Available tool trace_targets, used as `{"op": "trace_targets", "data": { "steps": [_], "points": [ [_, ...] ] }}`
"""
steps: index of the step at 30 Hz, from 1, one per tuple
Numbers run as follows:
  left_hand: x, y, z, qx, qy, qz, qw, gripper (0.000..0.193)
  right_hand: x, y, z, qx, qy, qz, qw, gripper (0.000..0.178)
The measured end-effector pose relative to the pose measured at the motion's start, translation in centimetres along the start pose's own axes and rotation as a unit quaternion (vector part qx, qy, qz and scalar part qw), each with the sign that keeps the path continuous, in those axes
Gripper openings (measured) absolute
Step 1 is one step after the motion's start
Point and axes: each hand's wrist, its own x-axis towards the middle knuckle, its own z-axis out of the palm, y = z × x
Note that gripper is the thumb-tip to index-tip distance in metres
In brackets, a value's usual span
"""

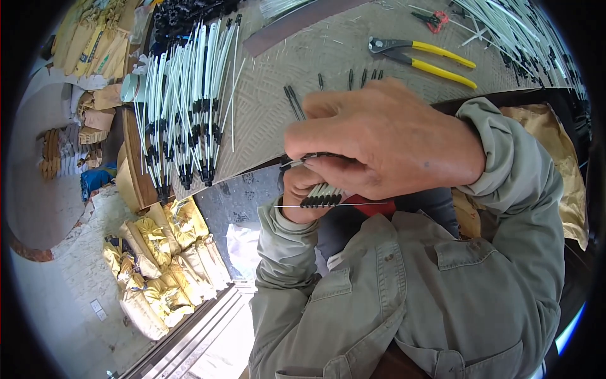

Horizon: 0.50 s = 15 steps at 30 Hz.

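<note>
My left hand (299, 189) is closed round a bundle of thin white rods (328, 191) with black end caps, held in front of my chest. A thin straight wire (366, 203) runs across the row of caps and sticks out on both sides. Above it, my right hand (391, 142) covers most of the bundle, its thumb and fingers pinched together. A thin dark piece shows between them, too hidden to name. Past my knuckles, several black rod tips (351, 78) point toward the far side of the table.
Yellow-handled end-cutting pliers (435, 62) lie on the textured table (265, 95). Red-handled scissors (434, 21) lie beyond. A stack of white rods with black fittings (196, 95) hangs over the left edge; another pile (517, 35) lies far right. Wrapped yellow bundles (164, 252) stand lower left.
</note>
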Motion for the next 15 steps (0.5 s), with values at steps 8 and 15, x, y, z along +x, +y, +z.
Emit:
{"op": "trace_targets", "data": {
  "steps": [8,15],
  "points": [
    [-0.2,-0.4,-2.7,0.179,-0.08,0.058,0.979,0.036,0.0,0.0,0.5,-0.027,0.016,0.002,1.0,0.005],
    [-0.1,0.1,-3.2,0.213,-0.156,0.031,0.964,0.05,0.2,0.2,0.1,-0.025,-0.015,-0.001,1.0,0.011]
  ]
}}
